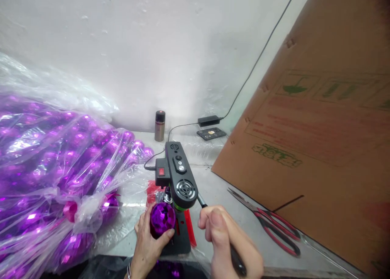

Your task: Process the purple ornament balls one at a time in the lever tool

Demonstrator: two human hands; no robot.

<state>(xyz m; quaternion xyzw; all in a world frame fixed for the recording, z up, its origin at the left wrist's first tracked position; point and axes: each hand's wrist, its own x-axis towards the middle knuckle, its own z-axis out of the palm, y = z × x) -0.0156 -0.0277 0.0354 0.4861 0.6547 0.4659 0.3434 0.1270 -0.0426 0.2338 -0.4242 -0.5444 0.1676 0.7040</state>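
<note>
A shiny purple ball ornament [163, 218] sits in my left hand [148, 240], whose thumb and fingers curve round its sides. The ball is held just under and in front of the head of a small black bench machine [182, 175] with a red switch. My right hand [230, 244] is closed round the black handle [237, 262] of a lever that runs up to the machine's right side. Below the head lies the machine's black base plate [179, 234], with red tape [190, 228] beside it. Where the ball meets the machine is partly hidden.
Clear plastic bags of purple balls [76, 149] fill the left side. Red-handled scissors [271, 224] lie at the right, before a large cardboard box [304, 141]. A capped bottle [159, 126], a phone [211, 133] and a power adapter [209, 120] stand or lie near the wall.
</note>
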